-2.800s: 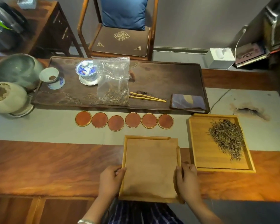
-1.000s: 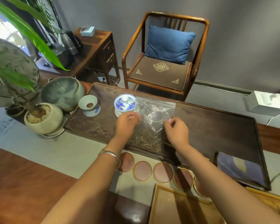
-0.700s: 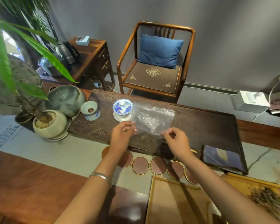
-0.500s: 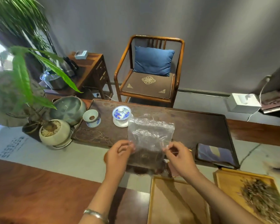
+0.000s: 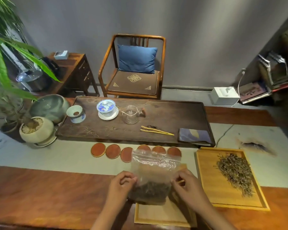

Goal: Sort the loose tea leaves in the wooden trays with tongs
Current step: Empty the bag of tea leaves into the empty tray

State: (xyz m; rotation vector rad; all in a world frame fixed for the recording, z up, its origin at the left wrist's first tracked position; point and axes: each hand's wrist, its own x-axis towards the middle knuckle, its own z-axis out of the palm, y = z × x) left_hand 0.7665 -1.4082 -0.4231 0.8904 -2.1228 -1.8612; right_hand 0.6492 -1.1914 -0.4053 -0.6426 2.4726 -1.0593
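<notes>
Both hands hold a clear plastic bag (image 5: 154, 168) with dark tea leaves in its bottom, upright above the near wooden tray (image 5: 158, 216). My left hand (image 5: 123, 181) pinches the bag's left edge. My right hand (image 5: 185, 183) pinches its right edge. The near tray's visible floor is bare; the bag hides its far part. A second wooden tray (image 5: 206, 173) on the right carries a pile of loose tea leaves (image 5: 235, 171). Yellow tongs (image 5: 156, 130) lie on the dark tea board (image 5: 170, 113), away from both hands.
On the tea board stand a blue-and-white lidded cup (image 5: 106, 108), a glass pitcher (image 5: 131, 113), a small strainer cup (image 5: 76, 114) and a folded blue cloth (image 5: 194, 136). Several round coasters (image 5: 113, 151) line the runner. Pots and a plant (image 5: 35, 128) crowd the left.
Both hands left the near tray, reached to the tea board, took the plastic bag and carried it back toward me. It now hangs over the near tray.
</notes>
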